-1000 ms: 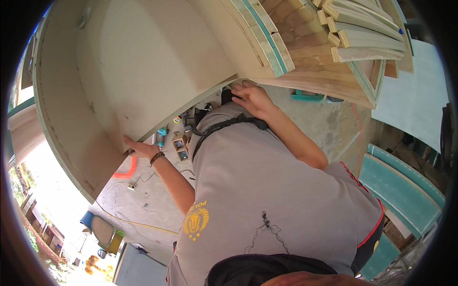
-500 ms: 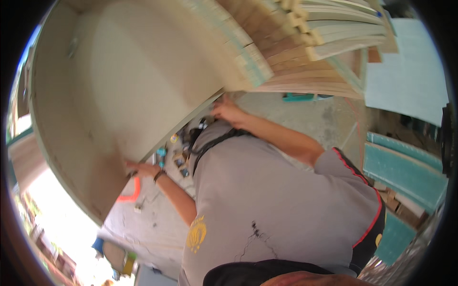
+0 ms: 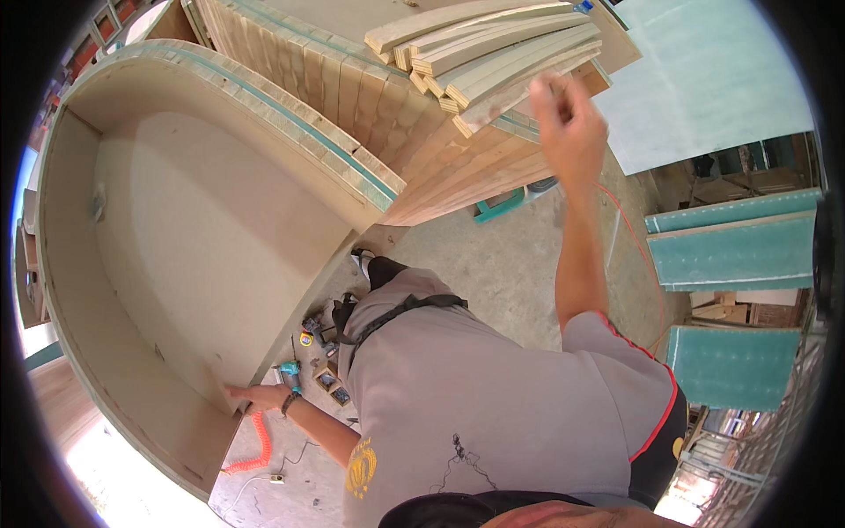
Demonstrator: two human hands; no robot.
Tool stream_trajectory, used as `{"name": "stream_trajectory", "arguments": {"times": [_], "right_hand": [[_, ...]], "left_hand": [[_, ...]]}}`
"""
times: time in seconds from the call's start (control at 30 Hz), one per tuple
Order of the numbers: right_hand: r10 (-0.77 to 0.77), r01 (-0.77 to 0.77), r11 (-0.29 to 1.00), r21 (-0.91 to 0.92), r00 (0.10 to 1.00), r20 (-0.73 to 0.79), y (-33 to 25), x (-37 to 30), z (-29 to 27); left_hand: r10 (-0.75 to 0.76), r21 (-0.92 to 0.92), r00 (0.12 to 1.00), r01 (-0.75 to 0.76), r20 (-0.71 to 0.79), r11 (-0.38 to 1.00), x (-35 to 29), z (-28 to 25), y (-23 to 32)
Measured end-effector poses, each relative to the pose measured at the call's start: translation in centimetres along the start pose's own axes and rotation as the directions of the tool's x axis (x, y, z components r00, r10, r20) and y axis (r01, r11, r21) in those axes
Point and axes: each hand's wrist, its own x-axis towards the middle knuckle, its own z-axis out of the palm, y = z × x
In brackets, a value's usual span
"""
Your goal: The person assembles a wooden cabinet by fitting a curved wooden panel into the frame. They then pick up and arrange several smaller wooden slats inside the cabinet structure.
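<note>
A large curved wooden panel (image 3: 202,255) with a raised rim stands on edge in front of me, to my left. My left hand (image 3: 249,396) grips its lower edge near the floor. My right hand (image 3: 568,123) is raised high and clear of the panel, just below a bundle of pale wooden slats (image 3: 493,48). It is blurred, its fingers look loosely curled, and I see nothing in it. I wear a grey shirt with a dark strap across it.
A stack of curved laminated wood pieces (image 3: 414,141) leans behind the panel. On the concrete floor by my left hand lie an orange coiled hose (image 3: 260,444), a teal power tool (image 3: 289,370), small boxes of fasteners (image 3: 330,383) and a tape measure (image 3: 305,339). Teal-edged boards (image 3: 731,255) stand at the right.
My right hand has let go of the panel's upper edge and risen toward the slats. The panel now leans further left. My left hand stays on its lower edge.
</note>
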Motion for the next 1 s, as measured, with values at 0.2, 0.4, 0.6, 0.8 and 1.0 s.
{"name": "stream_trajectory", "arguments": {"times": [0.2,0.4,0.6,0.8,1.0], "right_hand": [[0.022,-0.022,0.998,-0.060,1.000,-0.010,3.8,6.7,4.0],[0.266,-0.320,0.859,0.400,0.946,0.186,1.6,5.5,4.1],[0.298,-0.206,0.584,0.785,0.954,0.029,4.3,3.8,4.3],[0.172,-0.131,0.173,0.976,0.980,0.101,4.3,-1.4,1.1],[0.273,-0.184,0.118,0.976,0.951,0.146,0.7,-4.6,0.8]], "left_hand": [[-0.058,0.105,0.986,0.042,0.156,0.994,0.6,-3.3,0.2],[0.004,0.127,0.963,-0.040,0.271,0.991,-3.6,-6.4,-0.5],[-0.203,0.029,0.824,0.221,0.529,0.975,-11.9,-6.0,3.4],[-0.108,0.115,0.631,0.030,0.768,0.993,-13.1,-5.1,6.4],[0.093,-0.032,0.418,-0.151,0.904,0.988,-14.6,-2.7,11.8]]}}
